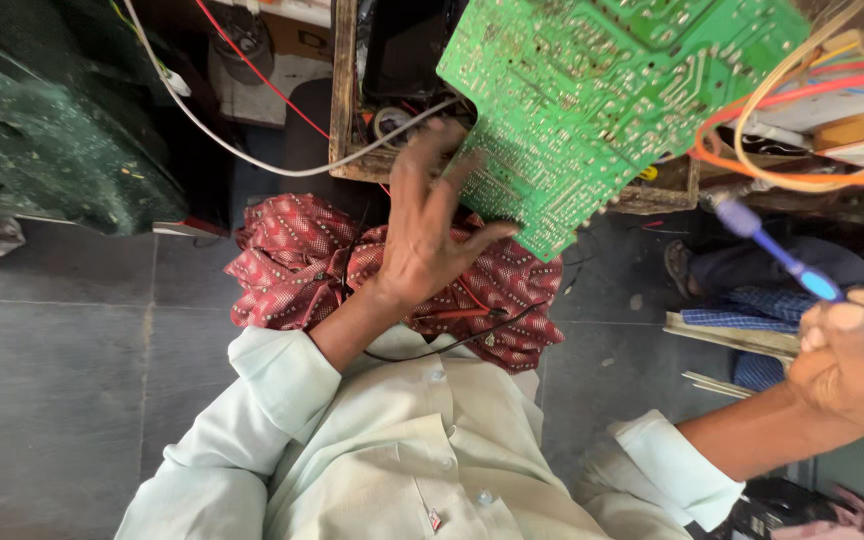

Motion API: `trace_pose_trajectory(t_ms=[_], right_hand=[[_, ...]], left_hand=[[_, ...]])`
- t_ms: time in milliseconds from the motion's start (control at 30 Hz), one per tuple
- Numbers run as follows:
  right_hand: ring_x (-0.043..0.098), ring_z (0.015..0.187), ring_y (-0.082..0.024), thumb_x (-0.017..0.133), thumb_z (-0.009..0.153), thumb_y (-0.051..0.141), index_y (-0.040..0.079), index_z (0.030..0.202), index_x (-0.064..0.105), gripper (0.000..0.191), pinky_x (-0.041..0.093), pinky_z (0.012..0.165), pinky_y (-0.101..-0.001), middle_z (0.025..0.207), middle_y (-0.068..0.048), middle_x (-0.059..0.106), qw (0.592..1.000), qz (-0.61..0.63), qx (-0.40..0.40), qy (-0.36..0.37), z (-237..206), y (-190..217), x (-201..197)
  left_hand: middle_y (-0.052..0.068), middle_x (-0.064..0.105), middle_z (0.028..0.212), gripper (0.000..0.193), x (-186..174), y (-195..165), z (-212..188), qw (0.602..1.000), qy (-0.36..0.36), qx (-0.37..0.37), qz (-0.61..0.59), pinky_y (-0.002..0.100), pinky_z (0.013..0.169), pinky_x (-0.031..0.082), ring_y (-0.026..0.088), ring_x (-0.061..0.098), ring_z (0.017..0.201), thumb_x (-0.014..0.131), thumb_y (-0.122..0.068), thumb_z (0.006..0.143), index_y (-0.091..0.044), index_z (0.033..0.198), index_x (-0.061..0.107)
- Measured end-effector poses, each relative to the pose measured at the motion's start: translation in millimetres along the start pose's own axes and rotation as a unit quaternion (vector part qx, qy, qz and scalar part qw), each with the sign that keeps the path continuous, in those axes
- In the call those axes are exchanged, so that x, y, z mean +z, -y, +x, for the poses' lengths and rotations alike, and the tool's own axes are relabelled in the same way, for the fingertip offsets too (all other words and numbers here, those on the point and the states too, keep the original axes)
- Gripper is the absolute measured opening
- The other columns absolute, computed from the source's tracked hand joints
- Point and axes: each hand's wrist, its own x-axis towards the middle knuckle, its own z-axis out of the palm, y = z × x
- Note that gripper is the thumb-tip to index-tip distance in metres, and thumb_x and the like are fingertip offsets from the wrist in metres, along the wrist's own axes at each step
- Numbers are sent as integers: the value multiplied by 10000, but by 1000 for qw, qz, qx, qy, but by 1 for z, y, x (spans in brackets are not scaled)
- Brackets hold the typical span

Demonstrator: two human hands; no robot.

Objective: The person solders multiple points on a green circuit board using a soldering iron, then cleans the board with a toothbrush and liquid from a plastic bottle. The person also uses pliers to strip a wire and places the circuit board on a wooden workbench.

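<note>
Left hand (422,235) up with fingers spread, fingertips propping the lower edge of the green circuit board (602,90), solder side facing us, tilted over a wooden tray (344,100). Right hand (852,365) fisted around a blue-handled soldering iron (792,265), tip pointing toward the board but clear of it. Looks like the board is being steadied for work; bringing the tip in would call for a firm hold and a careful path past the orange and red wires (802,100). Below: a red patterned cloth (292,260), grey tiled floor (52,380), a white cable (222,140), cluttered bench (852,130) at right.
</note>
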Motion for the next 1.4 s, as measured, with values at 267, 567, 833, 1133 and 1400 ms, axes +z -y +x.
trace_pose_trajectory(t_ms=[267,567,833,1133,1400], right_hand=[[585,613,-114,869,1022,140,-46,946,672,281,417,579,-221,731,-86,622,998,61,11,-6,9,3,103],[580,710,-115,868,1074,144,-21,1040,778,191,413,665,-250,855,-72,718,997,-74,-18,26,27,53,144],[645,755,-204,906,1054,121,-7,898,762,248,412,700,-286,839,-108,708,962,-244,-109,61,28,34,130],[661,805,-138,836,990,120,-64,1074,726,230,484,779,-193,974,-140,749,998,-3,-52,46,12,21,124],[637,594,-114,766,960,23,-83,1065,701,163,492,548,-197,838,-168,710,981,172,43,72,-6,-5,144]], left_hand=[[195,518,1445,1152,-6,0,1,994,53,-95,-17,504,1183,347,394,459,1338,969,-408,727,-14,1570,290],[125,552,1240,1118,-12,-1,11,991,79,-112,-1,483,1051,383,350,488,1154,968,-380,689,-49,1568,363],[163,549,1308,1098,-1,-6,11,986,86,-145,1,519,1065,371,379,484,1197,959,-406,703,-48,1563,378],[264,589,1376,978,-48,11,47,977,206,-54,-4,490,1079,421,429,559,1269,866,-461,760,0,1500,423],[158,730,891,300,-101,95,238,1000,-15,15,7,394,755,574,291,733,847,692,-77,820,-10,1112,678]])
